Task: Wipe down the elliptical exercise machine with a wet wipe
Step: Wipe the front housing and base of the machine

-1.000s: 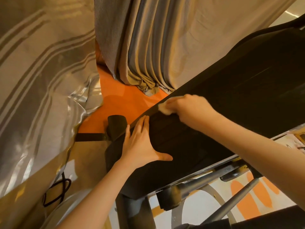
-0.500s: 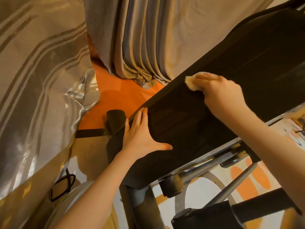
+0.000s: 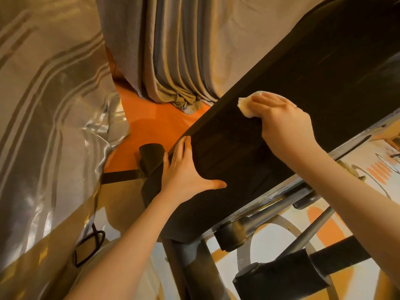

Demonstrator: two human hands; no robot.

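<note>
The elliptical machine's long black sloping panel (image 3: 313,68) runs from lower left to upper right. My left hand (image 3: 186,172) lies flat on its lower end, fingers straight, thumb spread out. My right hand (image 3: 283,122) presses a folded white wet wipe (image 3: 245,106) against the panel's middle, near its upper left edge. Only the wipe's left end shows beyond my fingers. Grey metal rails and a pivot (image 3: 233,234) sit under the panel.
A striped silvery curtain (image 3: 49,109) hangs close on the left and a grey pleated curtain (image 3: 173,50) behind. Orange floor (image 3: 151,126) shows between them. A black cable (image 3: 91,245) loops on the floor at lower left. A black foam-wrapped bar (image 3: 281,276) crosses at lower right.
My right hand has slid the wipe up the panel toward the upper right, then a little inward from the edge. My left hand has stayed flat in place.
</note>
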